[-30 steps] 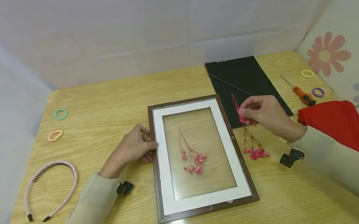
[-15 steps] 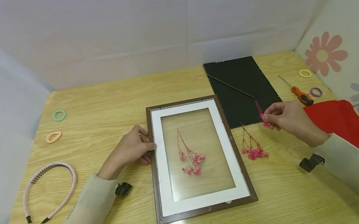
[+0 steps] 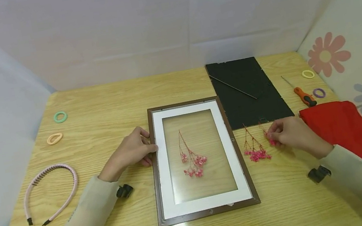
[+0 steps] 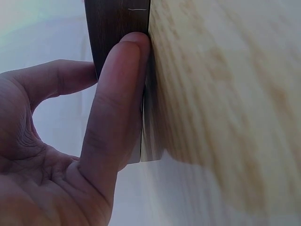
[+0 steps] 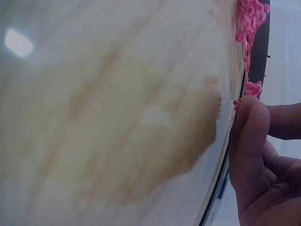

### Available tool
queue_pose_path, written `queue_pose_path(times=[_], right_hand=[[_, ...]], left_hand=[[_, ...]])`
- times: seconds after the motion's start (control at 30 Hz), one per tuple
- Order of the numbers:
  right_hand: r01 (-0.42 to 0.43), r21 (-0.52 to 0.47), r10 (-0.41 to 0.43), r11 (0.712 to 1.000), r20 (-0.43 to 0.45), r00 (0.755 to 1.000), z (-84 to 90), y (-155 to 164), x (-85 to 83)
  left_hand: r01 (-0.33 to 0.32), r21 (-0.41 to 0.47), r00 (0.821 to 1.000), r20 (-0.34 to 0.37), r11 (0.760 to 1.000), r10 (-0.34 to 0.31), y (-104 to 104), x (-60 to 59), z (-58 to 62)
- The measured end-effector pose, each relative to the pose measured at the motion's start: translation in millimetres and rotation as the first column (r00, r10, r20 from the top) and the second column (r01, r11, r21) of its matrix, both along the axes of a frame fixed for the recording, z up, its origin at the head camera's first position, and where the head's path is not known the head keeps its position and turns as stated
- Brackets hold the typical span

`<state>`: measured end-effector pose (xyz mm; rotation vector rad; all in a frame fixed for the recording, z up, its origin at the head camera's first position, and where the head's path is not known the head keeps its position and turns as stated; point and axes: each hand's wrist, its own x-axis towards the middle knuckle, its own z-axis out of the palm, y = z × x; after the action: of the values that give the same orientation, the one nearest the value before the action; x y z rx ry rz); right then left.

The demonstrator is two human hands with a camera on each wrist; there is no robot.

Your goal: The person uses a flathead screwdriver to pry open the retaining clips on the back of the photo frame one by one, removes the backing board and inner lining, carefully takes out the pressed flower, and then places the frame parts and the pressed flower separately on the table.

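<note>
A brown picture frame [image 3: 242, 158] with a white mat [image 3: 165, 164] lies flat on the table. Behind its clear pane shows a sprig of pink flowers [image 3: 199, 160]. My left hand [image 3: 129, 152] grips the left side of the frame; in the left wrist view, thumb and fingers hold the dark edge [image 4: 117, 21]. To the right of the frame, my right hand [image 3: 292, 137] pinches a small pink flower sprig [image 3: 272, 141] by its blossoms, low over the table, its stem pointing away. Another pink sprig [image 3: 257, 155] lies between that hand and the frame.
A black backing board [image 3: 245, 85] with a thin rod [image 3: 232, 87] on it lies at the back right. Further right are an orange screwdriver [image 3: 303, 95], yellow and purple hair ties [image 3: 319, 93] and red cloth [image 3: 348, 132]. On the left are a pink headband [image 3: 75, 178] and two hair ties [image 3: 55, 139].
My right hand has carried the pinched sprig right and toward me, from beside the frame down to the table past the other sprig. The left hand has stayed on the frame.
</note>
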<state>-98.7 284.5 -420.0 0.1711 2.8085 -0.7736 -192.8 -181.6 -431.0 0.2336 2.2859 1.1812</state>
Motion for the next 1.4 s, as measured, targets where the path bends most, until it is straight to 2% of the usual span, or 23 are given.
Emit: queue_pose_path(times=[0.2,0.6,0.87,1.0,1.1,1.17,1.27,1.4], right_hand=[[-0.023,-0.004,0.023,1.0,0.013,1.0,0.6,-3,2.7],[-0.008,-0.054,0.012,0.998,0.071,0.997,0.3,-5,2.0],[-0.024,-0.036,0.028,0.999,0.095,0.995,2.8,-6,2.1],[-0.049,0.046,0.047,0.998,0.044,0.998,10.0,-6,1.9],[-0.059,0.104,0.066,0.993,-0.064,0.996,20.4,-10,-0.7],[-0.068,0.104,0.081,0.992,-0.129,0.988,28.8,-19,-4.5],[-0.126,0.093,0.142,0.988,-0.2,0.969,38.5,-46,-11.8],[-0.258,0.032,0.259,0.966,-0.191,0.947,42.9,-97,-16.0]], left_hand=[[-0.003,-0.002,1.0,0.004,1.0,0.003,0,0.3,0.1],[-0.008,0.002,1.0,0.018,1.0,0.007,0,0.8,1.3],[-0.008,0.007,1.0,0.024,1.0,0.008,0,1.1,1.6],[-0.012,0.012,1.0,0.027,1.0,0.012,1,1.1,1.1],[-0.014,0.006,1.0,0.021,1.0,0.014,1,1.6,1.3],[-0.013,0.011,1.0,0.018,1.0,0.012,1,1.9,1.1],[-0.013,0.019,1.0,0.018,1.0,0.013,1,2.5,0.5],[-0.011,0.021,1.0,0.02,1.0,0.011,3,3.2,1.0]])
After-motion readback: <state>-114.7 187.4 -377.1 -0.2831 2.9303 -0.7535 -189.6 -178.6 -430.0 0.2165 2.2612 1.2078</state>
